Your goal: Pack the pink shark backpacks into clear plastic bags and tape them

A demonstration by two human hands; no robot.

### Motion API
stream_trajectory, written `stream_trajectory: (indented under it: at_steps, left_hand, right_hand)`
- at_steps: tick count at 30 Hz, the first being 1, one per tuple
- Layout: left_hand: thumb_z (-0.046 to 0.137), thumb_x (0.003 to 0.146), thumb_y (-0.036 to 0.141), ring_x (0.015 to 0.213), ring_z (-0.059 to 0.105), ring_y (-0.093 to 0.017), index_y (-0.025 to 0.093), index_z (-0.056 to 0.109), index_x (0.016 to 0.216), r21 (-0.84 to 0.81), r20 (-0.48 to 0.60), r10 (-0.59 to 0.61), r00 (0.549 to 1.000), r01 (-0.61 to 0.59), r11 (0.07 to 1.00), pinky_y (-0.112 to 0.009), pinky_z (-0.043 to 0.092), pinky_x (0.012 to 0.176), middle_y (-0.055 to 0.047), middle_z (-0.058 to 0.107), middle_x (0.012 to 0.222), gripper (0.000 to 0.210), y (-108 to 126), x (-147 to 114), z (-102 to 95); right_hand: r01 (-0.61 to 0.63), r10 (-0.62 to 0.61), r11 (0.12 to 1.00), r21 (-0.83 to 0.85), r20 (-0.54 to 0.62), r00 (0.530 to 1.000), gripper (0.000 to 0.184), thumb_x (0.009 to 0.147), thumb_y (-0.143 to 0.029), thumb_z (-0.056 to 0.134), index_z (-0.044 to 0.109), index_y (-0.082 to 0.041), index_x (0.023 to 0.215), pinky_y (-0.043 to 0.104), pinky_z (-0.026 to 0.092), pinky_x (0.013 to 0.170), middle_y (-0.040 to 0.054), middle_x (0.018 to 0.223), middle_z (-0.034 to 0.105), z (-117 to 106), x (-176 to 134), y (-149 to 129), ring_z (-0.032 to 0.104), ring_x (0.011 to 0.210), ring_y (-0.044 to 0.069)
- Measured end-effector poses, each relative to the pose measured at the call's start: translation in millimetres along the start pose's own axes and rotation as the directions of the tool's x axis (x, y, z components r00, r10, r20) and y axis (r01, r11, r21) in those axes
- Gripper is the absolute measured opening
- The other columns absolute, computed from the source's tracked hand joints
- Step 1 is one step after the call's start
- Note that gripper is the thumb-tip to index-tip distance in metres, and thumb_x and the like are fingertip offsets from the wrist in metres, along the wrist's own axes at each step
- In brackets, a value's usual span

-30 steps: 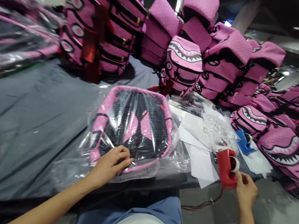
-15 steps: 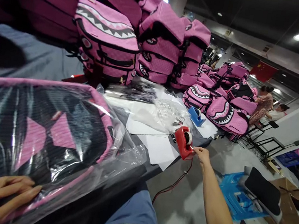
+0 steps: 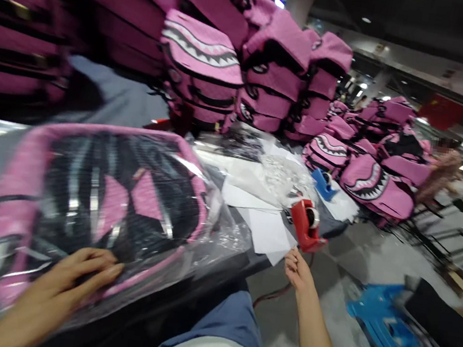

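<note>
A pink and black backpack (image 3: 124,131) lies on the table inside a clear plastic bag (image 3: 226,233), its back panel with straps facing up. My left hand (image 3: 71,280) rests on its near edge, thumb and fingers closed on a fold of the plastic. My right hand (image 3: 299,269) is held in a pinch just off the front end of a red tape dispenser (image 3: 305,225). A piece of tape seems to be between the fingertips, barely visible at this size.
White papers (image 3: 264,230) and a heap of small clear packets (image 3: 286,173) lie beyond the bag. A blue tape dispenser (image 3: 324,184) stands farther back. Stacked pink backpacks (image 3: 201,70) line the table. On the floor at right is blue plastic sheeting (image 3: 391,325); people sit in the distance.
My right hand has drawn away from the red dispenser's front end, back toward me and left. The view has swung left; my left hand stays on the bagged backpack.
</note>
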State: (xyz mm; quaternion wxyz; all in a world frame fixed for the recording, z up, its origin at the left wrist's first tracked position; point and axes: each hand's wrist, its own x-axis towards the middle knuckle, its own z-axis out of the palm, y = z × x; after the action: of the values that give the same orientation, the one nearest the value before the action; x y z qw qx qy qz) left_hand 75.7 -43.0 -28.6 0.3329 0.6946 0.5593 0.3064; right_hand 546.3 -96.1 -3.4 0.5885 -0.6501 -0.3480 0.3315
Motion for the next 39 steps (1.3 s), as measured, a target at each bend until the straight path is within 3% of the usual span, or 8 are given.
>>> stream_trajectory:
  at_steps: [5,10,12,16,21,26,33,39]
  left_hand:
    - [0.048,0.082,0.07,0.084,0.061,-0.022,0.022,0.064,0.061,-0.053,-0.014,0.014,1.0,-0.014,0.998,-0.034,0.051,0.081,-0.004,0.062,0.084,0.055,45.3,-1.2,-2.0]
    - [0.051,0.083,0.053,0.087,0.059,-0.022,0.022,0.061,0.061,-0.084,-0.048,-0.007,0.999,0.003,0.996,-0.036,0.047,0.085,-0.003,0.06,0.084,0.039,42.9,-0.5,-1.9]
    - [0.052,0.082,0.05,0.088,0.059,-0.022,0.022,0.061,0.061,-0.093,-0.048,-0.01,0.999,0.006,0.996,-0.036,0.046,0.085,-0.003,0.06,0.086,0.036,41.1,-1.9,-0.5]
    - [0.053,0.083,0.048,0.089,0.058,-0.021,0.022,0.062,0.063,-0.076,-0.055,-0.011,0.998,0.007,0.997,-0.035,0.046,0.085,-0.003,0.061,0.089,0.033,40.7,-3.2,-0.1]
    - [0.053,0.085,0.045,0.088,0.058,-0.021,0.022,0.061,0.063,-0.064,-0.048,-0.011,0.999,0.008,0.998,-0.035,0.046,0.084,-0.002,0.061,0.089,0.032,38.8,-2.8,0.0]
    - [0.054,0.087,0.043,0.089,0.059,-0.022,0.022,0.062,0.062,-0.041,-0.036,-0.001,0.999,-0.001,0.999,-0.035,0.046,0.085,-0.003,0.062,0.09,0.034,41.6,-1.2,2.4]
    - [0.061,0.09,0.044,0.126,0.049,-0.029,0.026,0.069,0.079,0.234,-0.042,0.233,0.972,-0.217,0.948,-0.05,0.031,0.111,-0.004,0.066,0.125,0.023,33.2,-39.1,-38.3]
    - [0.048,0.091,0.058,0.097,0.06,-0.023,0.026,0.07,0.078,0.169,-0.136,0.032,0.99,-0.008,0.986,-0.038,0.044,0.095,-0.004,0.067,0.099,0.042,-10.1,-52.0,-73.4]
  right_hand:
    - [0.024,-0.112,0.986,0.164,0.554,0.825,0.042,0.088,-0.058,0.063,0.042,-0.024,0.073,0.018,0.018,0.038,-0.0108,0.057,0.026,65.8,-27.7,-65.2,0.016,0.045,0.007]
    - [0.695,-0.155,0.714,0.079,0.987,0.048,0.023,0.097,-0.038,0.059,0.058,-0.021,0.081,0.023,0.035,0.061,-0.0032,0.073,0.057,168.9,-51.0,-137.9,0.048,0.064,0.011]
    - [0.887,-0.063,0.441,0.135,0.991,-0.119,0.013,0.096,-0.026,0.059,0.061,-0.022,0.084,0.023,0.03,0.059,-0.003,0.075,0.061,213.2,-54.5,-143.8,0.051,0.066,0.011]
    - [0.992,0.083,0.092,-0.086,0.993,0.079,0.019,0.083,-0.03,0.079,0.061,-0.024,0.085,0.025,0.019,0.054,-0.0049,0.065,0.059,263.4,-35.6,-130.2,0.051,0.058,0.013]
    - [0.874,-0.115,0.212,-0.437,0.877,0.466,0.02,0.084,-0.03,0.078,0.059,-0.023,0.089,0.024,0.025,0.055,-0.0065,0.062,0.057,238.6,-17.4,-115.8,0.052,0.056,0.014]
    - [0.964,-0.276,0.19,-0.188,0.932,0.236,0.023,0.088,-0.037,0.075,0.059,-0.021,0.083,0.025,0.033,0.061,0.0009,0.081,0.063,218.2,-50.7,-92.3,0.058,0.075,0.016]
    - [0.946,-0.074,0.235,-0.221,0.967,0.244,0.034,0.085,-0.05,0.075,0.056,-0.022,0.085,0.026,0.028,0.059,-0.0011,0.085,0.061,237.6,-40.8,-84.5,0.057,0.078,0.015]
    - [0.943,-0.15,0.277,-0.183,0.961,0.231,0.032,0.085,-0.048,0.076,0.056,-0.022,0.087,0.027,0.03,0.058,-0.0005,0.083,0.06,233.7,-36.0,-77.9,0.056,0.074,0.016]
